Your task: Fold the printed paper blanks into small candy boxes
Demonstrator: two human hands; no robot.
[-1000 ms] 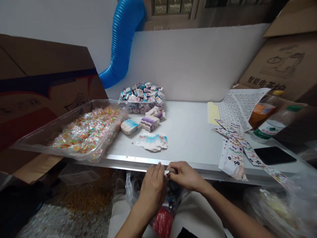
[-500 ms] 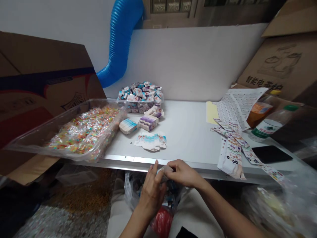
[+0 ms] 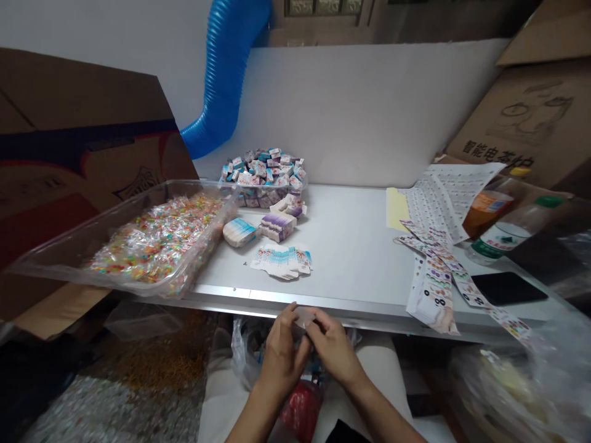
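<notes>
Just below the table's front edge, my left hand [image 3: 282, 349] and my right hand [image 3: 336, 349] are closed on one small pale card piece [image 3: 303, 317], pinched between the fingertips. Its plain greyish side shows; any print is hidden. Beneath my hands, an open clear plastic bag [image 3: 244, 351] with small boxes in it rests between my legs. Beyond the edge lies a fanned stack of flat white and blue cartons [image 3: 281, 261]. Behind it are a blue-and-white stack [image 3: 240, 232] and purple-and-white cartons [image 3: 278, 226].
A clear tray [image 3: 184, 271] of colourful sprinkle packets stands left, overhanging the edge. Behind is a clear tub [image 3: 302, 187] heaped with small boxes. Sticker strips [image 3: 431, 289], a phone [image 3: 508, 288] and a green-capped bottle [image 3: 503, 237] lie right. A red bag [image 3: 302, 409] sits below my hands.
My right hand has come down and turned, its fingers now meeting the left fingertips on the pale piece. The piece shows more of its flat side. Things on the table stay put.
</notes>
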